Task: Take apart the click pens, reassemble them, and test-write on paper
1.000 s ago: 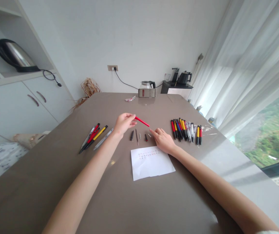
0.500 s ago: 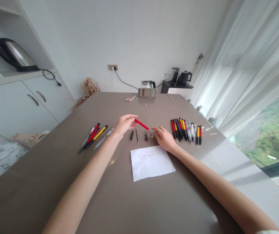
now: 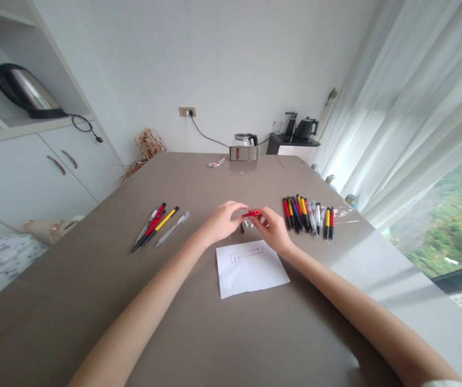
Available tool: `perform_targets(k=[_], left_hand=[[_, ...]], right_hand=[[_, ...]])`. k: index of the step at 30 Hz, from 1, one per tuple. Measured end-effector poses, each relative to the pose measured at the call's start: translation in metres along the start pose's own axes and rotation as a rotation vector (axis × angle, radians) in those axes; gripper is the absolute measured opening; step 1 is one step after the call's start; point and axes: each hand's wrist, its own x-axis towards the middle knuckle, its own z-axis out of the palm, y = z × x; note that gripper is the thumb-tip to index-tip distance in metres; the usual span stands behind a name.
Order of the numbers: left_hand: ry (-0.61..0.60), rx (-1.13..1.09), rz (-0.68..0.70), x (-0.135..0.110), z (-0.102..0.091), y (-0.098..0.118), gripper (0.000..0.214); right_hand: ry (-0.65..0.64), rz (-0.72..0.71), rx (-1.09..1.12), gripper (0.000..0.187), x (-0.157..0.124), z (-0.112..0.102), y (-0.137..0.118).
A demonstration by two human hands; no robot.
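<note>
A slim red plastic pen barrel [image 3: 250,214] is held above the worktop [image 3: 198,328], its round open end turned toward the near side. The right hand [image 3: 271,228] pinches it between thumb and fingers; the left hand [image 3: 226,219] is half curled at the barrel's left end, though whether it grips is hard to tell. Below lie small white pieces [image 3: 247,223]. Nearer is a white handwritten paper sheet [image 3: 253,274]; assorted coloured pens lie left [image 3: 156,228] and right [image 3: 301,215].

Left hand [image 3: 223,219] and right hand [image 3: 273,230] are bare, like both forearms [image 3: 146,301], with perhaps a whitish cuff [image 3: 443,384] at lower right.
</note>
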Motion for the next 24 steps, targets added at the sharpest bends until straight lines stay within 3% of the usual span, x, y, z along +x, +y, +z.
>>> perform_targets(k=[3, 11, 17, 19, 21, 24], left_hand=[[0.008, 0.223, 0.153, -0.006, -0.001, 0.007, 0.026], [0.068, 0.411, 0.241, -0.011, 0.005, 0.003, 0.021], [0.213, 0.462, 0.191, -0.007, 0.0, -0.001, 0.021], [0.232, 0.491, 0.161, -0.003, -0.001, -0.004, 0.02], [0.258, 0.511, 0.117, 0.001, -0.003, -0.009, 0.018], [0.332, 0.479, 0.077, 0.008, -0.007, -0.014, 0.016]], right_hand=[[-0.022, 0.027, -0.032, 0.024, 0.0, -0.002, 0.0], [-0.084, -0.04, -0.051, 0.027, 0.001, -0.004, -0.009], [-0.22, -0.068, 0.028, 0.029, 0.025, -0.017, -0.012], [-0.319, -0.054, 0.02, 0.029, 0.042, -0.021, -0.009], [-0.455, -0.04, -0.036, 0.027, 0.059, -0.023, -0.002], [-0.525, 0.078, -0.262, 0.02, 0.081, -0.021, 0.01]])
